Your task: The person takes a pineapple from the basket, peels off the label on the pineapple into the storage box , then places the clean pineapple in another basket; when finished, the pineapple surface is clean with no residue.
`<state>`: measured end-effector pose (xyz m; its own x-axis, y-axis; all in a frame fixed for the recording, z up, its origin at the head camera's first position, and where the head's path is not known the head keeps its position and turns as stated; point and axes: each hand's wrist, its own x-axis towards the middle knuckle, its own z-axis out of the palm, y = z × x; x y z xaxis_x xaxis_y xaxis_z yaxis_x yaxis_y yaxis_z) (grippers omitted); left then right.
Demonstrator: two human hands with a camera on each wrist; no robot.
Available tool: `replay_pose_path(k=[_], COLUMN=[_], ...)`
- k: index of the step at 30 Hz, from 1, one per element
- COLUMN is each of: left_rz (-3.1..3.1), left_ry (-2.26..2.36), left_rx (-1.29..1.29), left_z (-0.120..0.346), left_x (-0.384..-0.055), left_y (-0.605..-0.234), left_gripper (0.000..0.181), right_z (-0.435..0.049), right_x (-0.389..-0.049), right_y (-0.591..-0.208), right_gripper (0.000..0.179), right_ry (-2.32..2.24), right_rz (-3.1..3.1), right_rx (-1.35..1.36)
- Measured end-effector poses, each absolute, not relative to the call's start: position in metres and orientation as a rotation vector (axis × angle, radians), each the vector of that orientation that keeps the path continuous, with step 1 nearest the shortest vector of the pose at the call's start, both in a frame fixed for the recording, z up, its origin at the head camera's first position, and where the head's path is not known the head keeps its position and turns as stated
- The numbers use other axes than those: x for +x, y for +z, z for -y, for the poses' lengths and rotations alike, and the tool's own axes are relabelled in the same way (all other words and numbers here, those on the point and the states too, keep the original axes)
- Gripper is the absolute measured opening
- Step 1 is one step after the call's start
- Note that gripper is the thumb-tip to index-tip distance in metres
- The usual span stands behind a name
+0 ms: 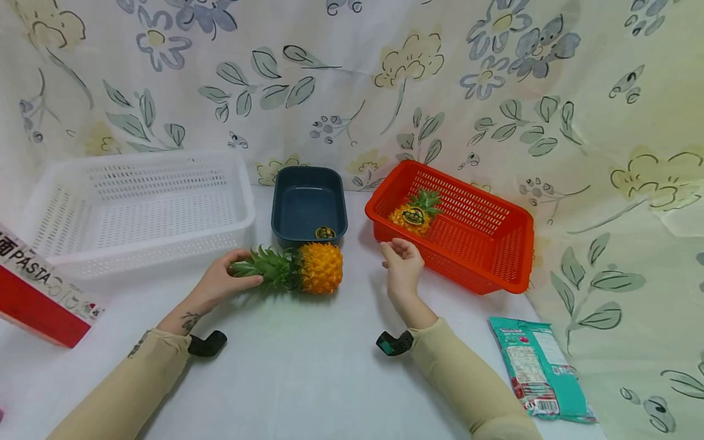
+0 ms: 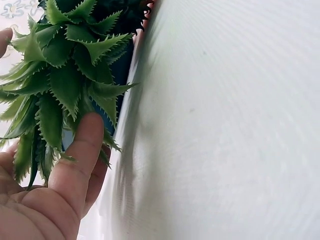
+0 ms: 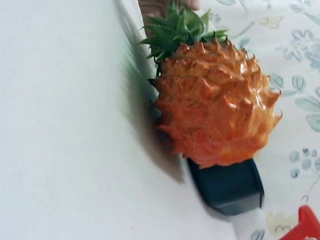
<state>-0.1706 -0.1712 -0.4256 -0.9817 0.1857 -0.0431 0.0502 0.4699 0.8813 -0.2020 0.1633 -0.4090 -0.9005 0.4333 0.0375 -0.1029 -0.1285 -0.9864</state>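
Observation:
A toy-like orange pineapple (image 1: 321, 269) with green leaves lies on its side on the white table, in front of the dark blue tray (image 1: 309, 235). My left hand (image 1: 220, 286) holds it by the leafy crown, the thumb (image 2: 82, 155) on the near side of the leaves. Seen from the right wrist, the spiky orange body (image 3: 215, 110) faces the camera. My right hand (image 1: 405, 269) is in front of the red basket (image 1: 467, 269), fingers loosely curled with nothing in them. Inside that basket lies another pineapple (image 1: 400, 218) bearing a black-and-gold label.
At the left stands a white perforated basket (image 1: 242, 201). A red pasta box (image 1: 41, 305) juts in at the left edge. On the right lies a teal snack packet (image 1: 541, 366). A black-and-gold sticker (image 1: 325, 233) shows in the blue tray. Floral cloth (image 1: 341, 79) hangs behind.

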Motion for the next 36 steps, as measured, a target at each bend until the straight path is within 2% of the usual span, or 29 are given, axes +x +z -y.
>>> replay_pose_path(k=[5, 12, 21, 36], left_rz=[-2.583, -2.585, -2.596, -2.655], left_ry=[1.536, 1.539, 1.518, 1.437], left_rx=[0.228, 0.231, 0.214, 0.235], left_z=[0.172, 0.174, 0.175, 0.177], left_x=[-0.171, -0.171, -0.171, -0.165], left_y=[-0.427, -0.428, -0.43, -0.422], left_gripper=[0.063, 0.064, 0.067, 0.077], right_z=[-0.174, -0.184, -0.189, -0.191], right_x=[-0.204, -0.207, -0.213, -0.219], right_y=[-0.412, -0.417, -0.422, -0.417], right_gripper=[0.027, 0.02, 0.035, 0.026], right_ry=[2.072, 2.014, 1.988, 2.106], right_rz=[1.722, 1.658, 1.515, 1.424], right_rx=[-0.488, -0.577, -0.7, -0.781])
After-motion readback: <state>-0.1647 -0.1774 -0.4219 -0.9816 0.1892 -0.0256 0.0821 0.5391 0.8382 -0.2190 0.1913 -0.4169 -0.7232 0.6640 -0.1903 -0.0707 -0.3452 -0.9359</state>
